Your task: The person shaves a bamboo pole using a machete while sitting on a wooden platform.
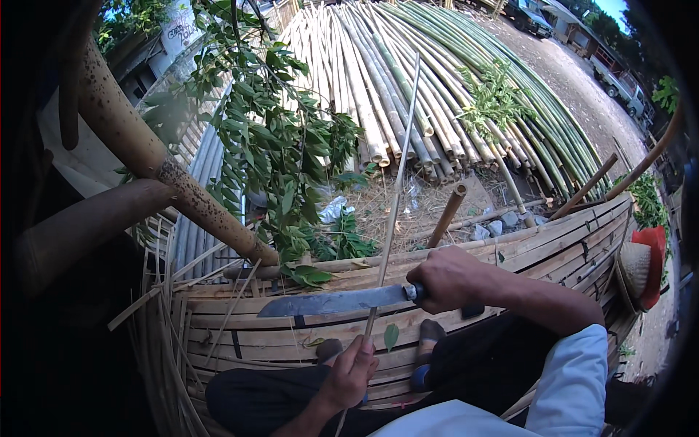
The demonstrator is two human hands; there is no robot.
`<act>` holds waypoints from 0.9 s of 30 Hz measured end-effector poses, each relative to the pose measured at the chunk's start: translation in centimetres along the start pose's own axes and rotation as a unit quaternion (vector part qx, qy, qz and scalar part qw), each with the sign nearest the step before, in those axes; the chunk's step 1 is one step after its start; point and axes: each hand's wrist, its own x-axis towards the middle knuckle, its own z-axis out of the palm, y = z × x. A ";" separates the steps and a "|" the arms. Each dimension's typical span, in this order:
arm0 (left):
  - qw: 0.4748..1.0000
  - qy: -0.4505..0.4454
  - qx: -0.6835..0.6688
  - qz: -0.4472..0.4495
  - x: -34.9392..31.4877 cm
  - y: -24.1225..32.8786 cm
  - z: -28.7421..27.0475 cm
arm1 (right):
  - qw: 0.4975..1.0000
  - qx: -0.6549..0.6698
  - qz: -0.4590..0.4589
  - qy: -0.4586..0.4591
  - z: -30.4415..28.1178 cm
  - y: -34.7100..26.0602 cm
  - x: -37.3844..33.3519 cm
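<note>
My right hand is closed round the dark handle of a machete. The broad grey blade points left and crosses a long, thin bamboo strip; whether it touches the strip I cannot tell. Lower down, my left hand grips the strip just below the blade. From there the strip slants up and away, its far tip reaching over the stacked poles. Its lower end passes below my left hand toward the lower edge. Both hands are over the slatted bamboo platform, between my bent legs.
Several long bamboo poles lie stacked beyond the platform. Leafy branches hang at left beside a thick slanting bamboo post. Loose split strips gather at the platform's left end. A straw hat and something red rest at right.
</note>
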 end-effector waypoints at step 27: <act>0.994 0.027 0.108 0.010 -0.4 -0.7 -0.6 | 0.994 -0.024 0.086 0.058 -0.5 4.3 0.9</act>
